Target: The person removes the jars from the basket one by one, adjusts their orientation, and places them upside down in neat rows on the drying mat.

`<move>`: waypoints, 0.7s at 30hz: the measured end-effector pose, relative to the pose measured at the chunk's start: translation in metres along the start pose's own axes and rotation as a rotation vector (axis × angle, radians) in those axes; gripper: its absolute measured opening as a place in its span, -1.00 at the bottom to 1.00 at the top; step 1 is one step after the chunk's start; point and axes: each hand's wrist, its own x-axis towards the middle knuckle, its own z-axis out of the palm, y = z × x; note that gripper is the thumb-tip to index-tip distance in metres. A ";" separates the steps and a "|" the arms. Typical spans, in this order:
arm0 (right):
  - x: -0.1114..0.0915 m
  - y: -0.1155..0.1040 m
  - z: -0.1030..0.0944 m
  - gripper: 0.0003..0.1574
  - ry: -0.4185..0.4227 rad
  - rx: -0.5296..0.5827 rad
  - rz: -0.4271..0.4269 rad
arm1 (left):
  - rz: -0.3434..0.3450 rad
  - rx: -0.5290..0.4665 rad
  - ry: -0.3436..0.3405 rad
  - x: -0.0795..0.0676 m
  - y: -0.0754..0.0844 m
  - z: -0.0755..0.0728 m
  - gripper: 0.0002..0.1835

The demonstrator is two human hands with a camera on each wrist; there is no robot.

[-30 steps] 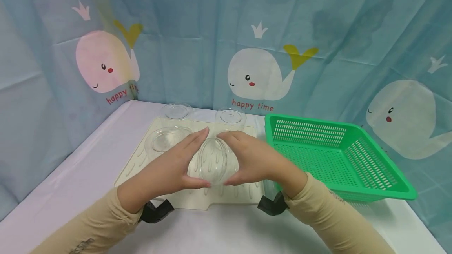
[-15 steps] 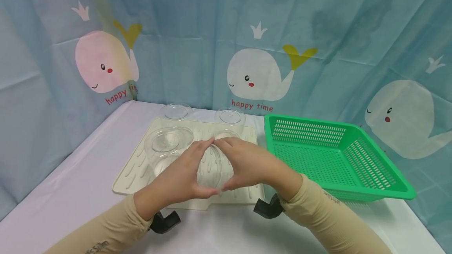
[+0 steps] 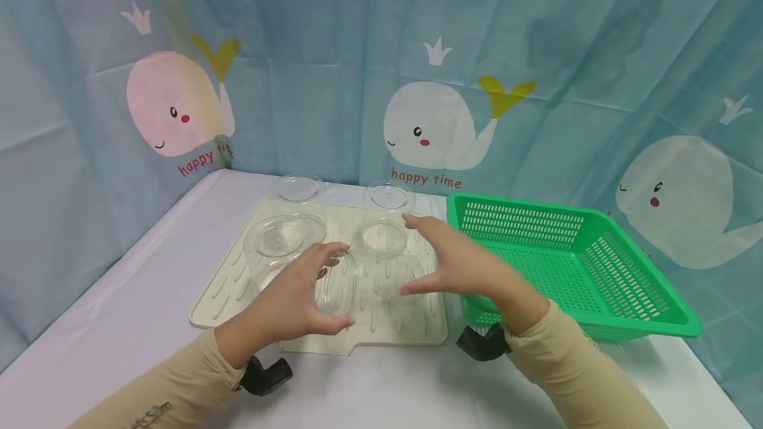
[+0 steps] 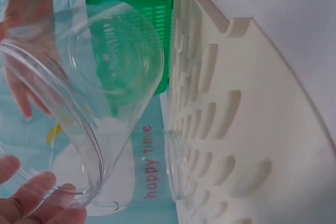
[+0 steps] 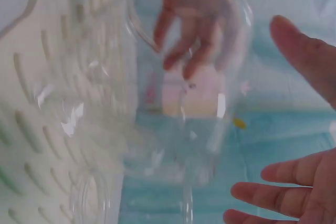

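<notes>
My left hand (image 3: 280,303) grips a clear plastic container (image 3: 340,286) by its rim, above the cream drying mat (image 3: 393,333). In the left wrist view the container (image 4: 121,66) lies tilted on its side, its rim at the fingers (image 4: 39,192) and its base pointing away. My right hand (image 3: 461,260) is apart from the container, to its right, with thumb and fingers spread. The right wrist view shows that hand (image 5: 299,190) holding nothing, beside the blurred container (image 5: 184,135). Several similar clear containers (image 3: 280,238) stand on and behind the mat.
A green perforated basket (image 3: 578,320) stands to the right of the mat on the white table (image 3: 357,396). Behind it all hangs a blue curtain (image 3: 310,98) with whale prints. Two clear containers (image 3: 389,197) are at the back near the curtain.
Both hands were around the container a moment ago. My right hand has let go and moved right; my left hand keeps the container, which now points sideways to the right.
</notes>
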 end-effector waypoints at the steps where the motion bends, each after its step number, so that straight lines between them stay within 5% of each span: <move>1: -0.002 0.004 -0.001 0.30 0.011 0.024 0.006 | -0.010 -0.032 -0.005 -0.001 -0.001 -0.001 -0.01; 8: -0.014 0.021 0.000 0.11 0.012 0.251 0.020 | -0.095 -0.347 0.004 -0.001 0.004 -0.008 -0.11; 21: -0.026 0.036 0.021 0.10 -0.018 0.728 -0.191 | -0.146 -0.783 0.090 0.009 0.017 -0.002 -0.24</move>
